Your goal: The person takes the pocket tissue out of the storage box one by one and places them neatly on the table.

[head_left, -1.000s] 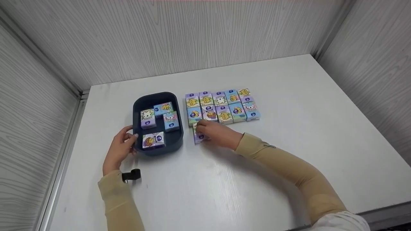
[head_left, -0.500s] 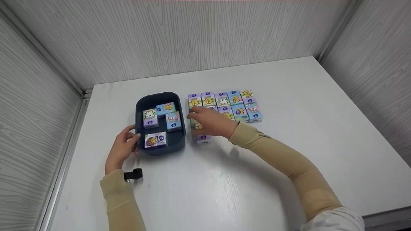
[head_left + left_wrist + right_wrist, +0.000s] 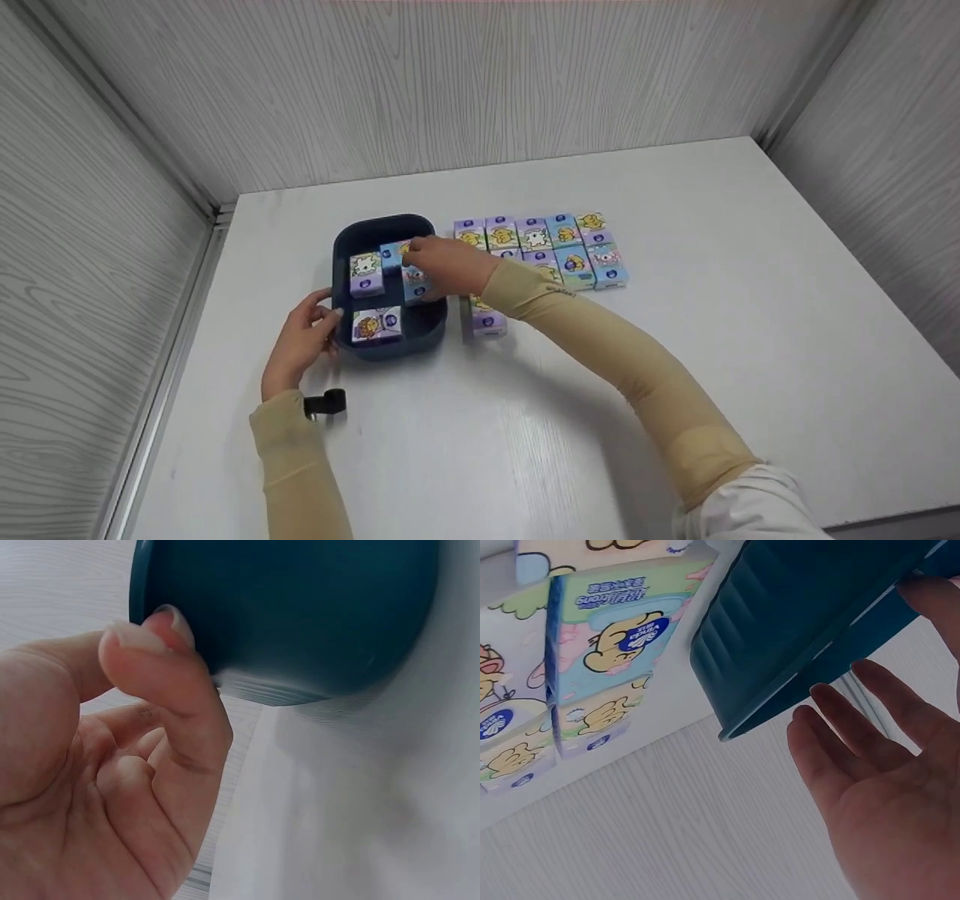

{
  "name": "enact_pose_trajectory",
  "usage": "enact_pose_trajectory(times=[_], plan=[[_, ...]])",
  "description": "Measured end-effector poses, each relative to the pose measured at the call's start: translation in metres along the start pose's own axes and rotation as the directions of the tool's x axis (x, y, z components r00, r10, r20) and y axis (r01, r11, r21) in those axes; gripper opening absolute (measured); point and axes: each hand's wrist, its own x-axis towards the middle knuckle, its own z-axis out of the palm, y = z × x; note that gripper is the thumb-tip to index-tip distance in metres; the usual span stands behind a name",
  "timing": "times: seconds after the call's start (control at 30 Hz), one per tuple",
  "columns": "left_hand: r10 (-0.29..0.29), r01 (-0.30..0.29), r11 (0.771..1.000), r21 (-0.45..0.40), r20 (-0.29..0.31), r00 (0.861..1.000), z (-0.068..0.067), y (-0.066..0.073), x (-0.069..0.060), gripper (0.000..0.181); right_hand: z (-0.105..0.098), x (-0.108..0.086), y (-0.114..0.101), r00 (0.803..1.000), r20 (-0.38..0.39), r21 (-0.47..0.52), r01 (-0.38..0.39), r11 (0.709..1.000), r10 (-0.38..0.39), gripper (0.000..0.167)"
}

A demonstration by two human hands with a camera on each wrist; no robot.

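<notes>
In the head view, a dark blue bin (image 3: 390, 352) holds several small, cartoon-printed tissue packs. With thumb and finger my left hand (image 3: 301, 341) pinches the bin's left rim, also visible in the left wrist view, where the bin's wall (image 3: 300, 615) fills the top. My right hand (image 3: 454, 266) reaches over the bin's right rim, its fingers above a blue tissue pack (image 3: 417, 289) that they partly cover. In the right wrist view the fingers (image 3: 825, 757) are spread and loosely bent near the rim, and I see no pack between them.
Right of the bin, more tissue packs (image 3: 575, 266) lie in two adjoining rows on the white table (image 3: 465, 435). A single purple pack (image 3: 489, 322) lies in front of their left end. Pale wood-grain panels (image 3: 480, 82) surround the table.
My right hand has moved left, from the lone purple pack past the rows to over the bin. That pack stays on the table. My left hand keeps its place on the rim.
</notes>
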Motion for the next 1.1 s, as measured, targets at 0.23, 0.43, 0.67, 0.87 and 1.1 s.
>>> enact_pose_trajectory(times=[0.23,0.43,0.67,0.87,1.1], plan=[[0.031,-0.031,0.999,0.013,-0.012,0.999,0.002,-0.018,0.013,0.052,0.01,0.019,-0.002,0.996,0.084,-0.102,-0.026,0.994,0.035,0.058],[0.052,-0.052,0.999,-0.007,-0.018,0.999,0.003,-0.02,0.012,0.049,0.018,0.026,-0.003,0.995,0.09,-0.21,-0.029,0.977,0.049,0.054],[0.039,-0.039,0.999,-0.003,-0.017,0.999,0.0,-0.02,0.011,0.051,0.022,0.03,-0.006,0.993,0.092,-0.224,-0.047,0.974,0.069,0.065],[0.021,-0.021,1.0,-0.008,-0.009,1.0,0.0,-0.008,0.004,0.05,0.024,0.032,-0.007,0.988,0.124,-0.229,-0.065,0.971,0.096,0.073],[0.033,-0.033,0.999,0.019,-0.015,0.999,-0.002,-0.021,0.012,0.052,0.025,0.029,-0.008,0.991,0.127,-0.214,-0.024,0.977,0.052,0.058]])
